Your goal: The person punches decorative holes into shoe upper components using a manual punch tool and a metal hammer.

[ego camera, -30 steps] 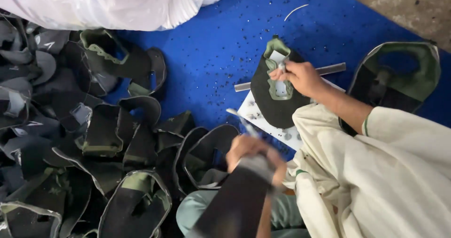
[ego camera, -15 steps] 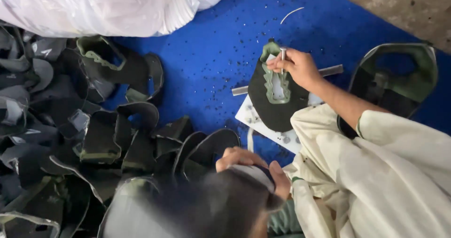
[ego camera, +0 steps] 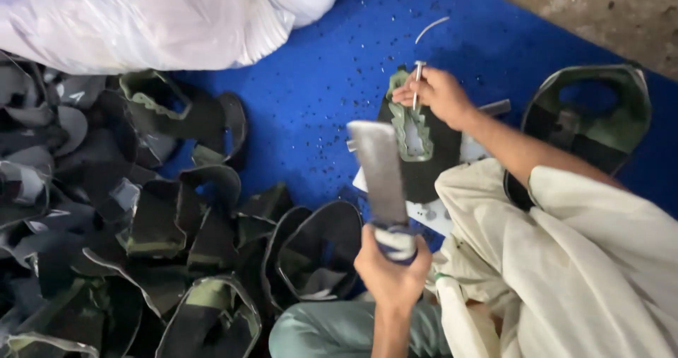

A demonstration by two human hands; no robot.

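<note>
— Looking down from the head view: what does the left hand [ego camera: 390, 273] hold?

— It is closed round the wrapped handle of a flat metal blade [ego camera: 380, 171]. The blade stands upright, its broad grey face blurred, rising over the blue mat [ego camera: 318, 104].

— And the right hand [ego camera: 438, 93]?

— It pinches a thin nail [ego camera: 417, 82] between the fingertips, held upright. The nail's lower end meets a dark shoe upper [ego camera: 417, 146] with a green scalloped edge, which lies flat on the mat just beside the person's knee. Whether the tip touches the piece or stands a little above it, I cannot tell.

— What lies around it?

— A white card [ego camera: 431, 213] shows under the upper, partly covered by cream cloth [ego camera: 565, 259]. Another upper [ego camera: 593, 118], dark with a green rim, lies to the right, behind the forearm. To the left a pile of uppers [ego camera: 127, 238], black and green, is heaped loosely, well apart from the nail. A white sack [ego camera: 141, 19] fills the top left, and a strip of bare concrete floor [ego camera: 600, 12] edges the mat at the top right.
</note>
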